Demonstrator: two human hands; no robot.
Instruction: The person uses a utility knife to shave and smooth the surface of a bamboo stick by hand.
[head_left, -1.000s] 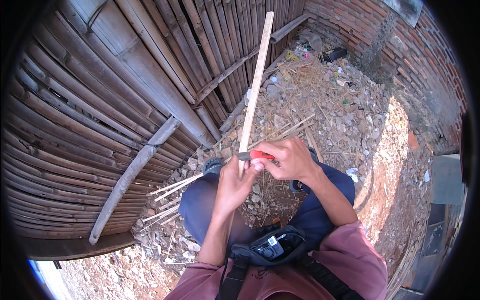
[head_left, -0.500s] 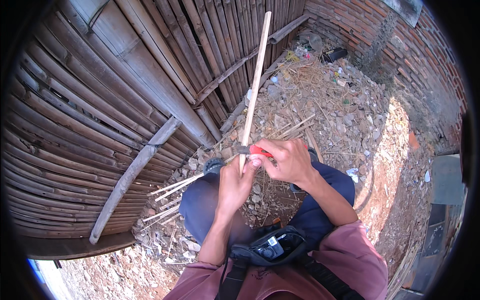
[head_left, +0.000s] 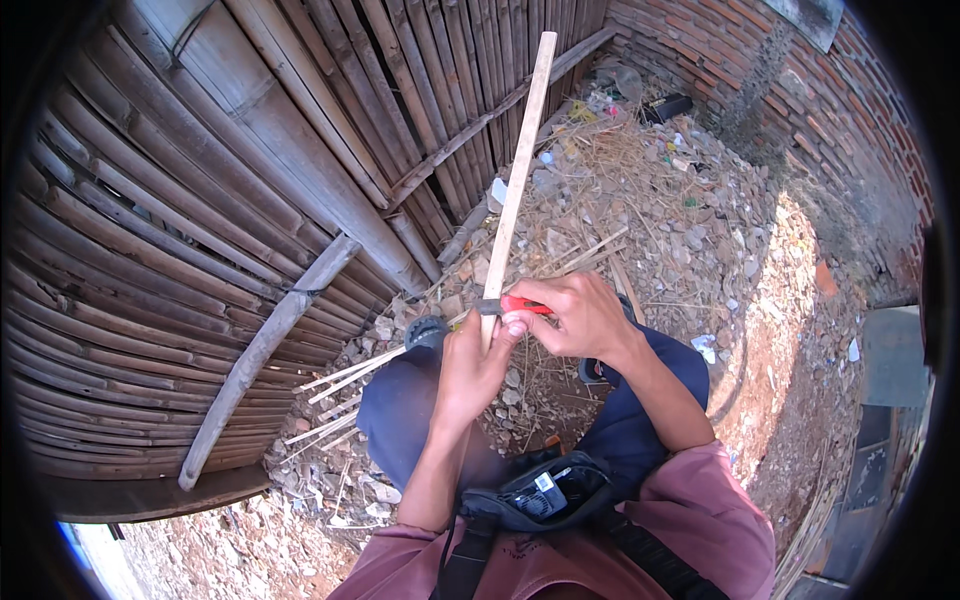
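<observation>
Bamboo strip (head_left: 518,170) upright at centre, lower end in left hand (head_left: 478,362); right hand (head_left: 580,318) just right of it, knife (head_left: 510,306) across the strip betw. both hands. Bamboo fence (head_left: 200,200) to left & behind. Brick wall (head_left: 800,90) at right rear. Thin splints (head_left: 350,375) on rubble ground (head_left: 720,260), left of knees.

Both forearms come up from the lower edge and meet in the middle, above the knees. The left hand (head_left: 470,365) is closed in a fist, the thumb pointing up, the wrist nearly straight. The right hand (head_left: 580,318) is just beside it, higher and to the right, and its fingers are curled tight, knuckles toward the camera. The right wrist bends a little inward. The two thumbs almost touch.
</observation>
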